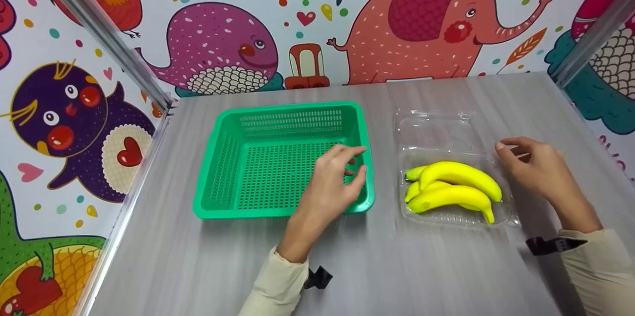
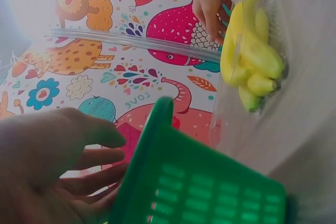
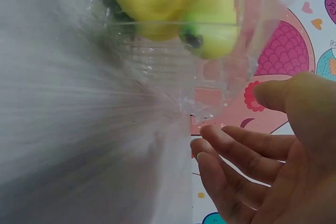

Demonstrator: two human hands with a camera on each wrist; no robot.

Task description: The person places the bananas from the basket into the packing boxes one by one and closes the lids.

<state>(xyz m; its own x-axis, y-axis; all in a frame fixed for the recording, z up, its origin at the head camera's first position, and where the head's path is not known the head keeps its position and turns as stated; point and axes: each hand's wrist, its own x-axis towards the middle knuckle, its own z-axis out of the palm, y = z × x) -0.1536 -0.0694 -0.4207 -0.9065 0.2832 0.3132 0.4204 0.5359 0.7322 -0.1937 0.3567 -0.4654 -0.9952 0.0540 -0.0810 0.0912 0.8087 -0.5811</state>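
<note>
A green plastic basket [image 1: 238,213] with slotted walls stands on the table, and its inside shows only the bare grid floor. My left hand [image 1: 331,182] hovers over its right side; in the left wrist view the loosely bent fingers [image 2: 100,177] come right up to the rim, gripping nothing. To the right lies a clear plastic clamshell box [image 1: 436,130], lid folded back. Several yellow bananas [image 1: 454,198] lie in its near half. Just right of the box is my right hand [image 1: 540,169], its fingers loosely bent around nothing, close to the box wall [image 3: 163,59].
Grey wood-grain table [image 1: 397,266] runs under everything. A panel with cartoon animals [image 1: 426,23] closes off the back, and another patterned panel [image 1: 74,132] stands along the left. Metal posts [image 1: 104,28] mark the corners. Dark straps [image 1: 317,278] sit at both wrists.
</note>
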